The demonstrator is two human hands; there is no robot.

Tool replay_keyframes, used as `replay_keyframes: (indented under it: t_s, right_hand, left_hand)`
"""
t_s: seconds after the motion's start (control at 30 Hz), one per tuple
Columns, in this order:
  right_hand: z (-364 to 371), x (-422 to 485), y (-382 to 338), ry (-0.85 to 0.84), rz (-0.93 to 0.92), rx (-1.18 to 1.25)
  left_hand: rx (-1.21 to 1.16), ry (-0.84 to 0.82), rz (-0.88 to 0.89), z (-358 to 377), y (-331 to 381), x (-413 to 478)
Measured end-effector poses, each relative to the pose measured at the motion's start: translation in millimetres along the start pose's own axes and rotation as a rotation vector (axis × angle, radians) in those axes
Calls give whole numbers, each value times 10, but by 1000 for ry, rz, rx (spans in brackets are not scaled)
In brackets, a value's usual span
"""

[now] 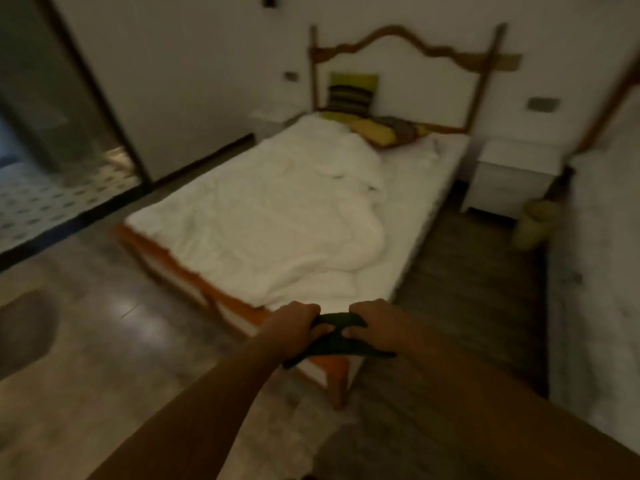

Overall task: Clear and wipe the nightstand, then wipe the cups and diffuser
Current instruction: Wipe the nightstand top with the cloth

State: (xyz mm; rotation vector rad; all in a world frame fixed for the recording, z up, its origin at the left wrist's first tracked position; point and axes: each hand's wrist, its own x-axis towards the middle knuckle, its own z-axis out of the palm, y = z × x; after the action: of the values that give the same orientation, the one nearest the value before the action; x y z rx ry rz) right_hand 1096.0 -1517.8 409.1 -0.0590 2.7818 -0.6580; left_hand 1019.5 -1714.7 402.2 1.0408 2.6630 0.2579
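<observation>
A dark cloth [337, 337] is stretched between my two hands, low in the middle of the head view, above the foot of the bed. My left hand [294, 329] grips its left end and my right hand [375, 329] grips its right end. A white nightstand [512, 174] stands far off at the right of the bed's head, its top blurred. Another white nightstand [273, 116] shows at the left of the headboard. No cups or diffuser can be made out in this blurred view.
A bed [277, 216] with a rumpled white duvet and green and yellow cushions [351, 95] fills the middle. A second white bed [602, 258] runs along the right edge. A pale bin [535, 223] sits on the dark rug between them. A glass door [62, 109] is at the left.
</observation>
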Motion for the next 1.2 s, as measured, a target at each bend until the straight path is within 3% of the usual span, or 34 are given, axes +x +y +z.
replay_keyframes:
  t_s: [0.23,0.47,0.7,1.2]
  right_hand:
    - [-849,-138,1403,202,320,-15]
    - [-1819,401,2525,309,496,-77]
    - [-2540,1137,3535,434,601,-20]
    - [-4367,2168,6699,361,584,28]
  left_hand:
    - [35,-12,367,-248,1013,1838]
    - [-1,34,561,-622,1555,3562]
    - [-19,34,669,-911,1861,5152]
    - [41,-108,627,-1077,3500,8593]
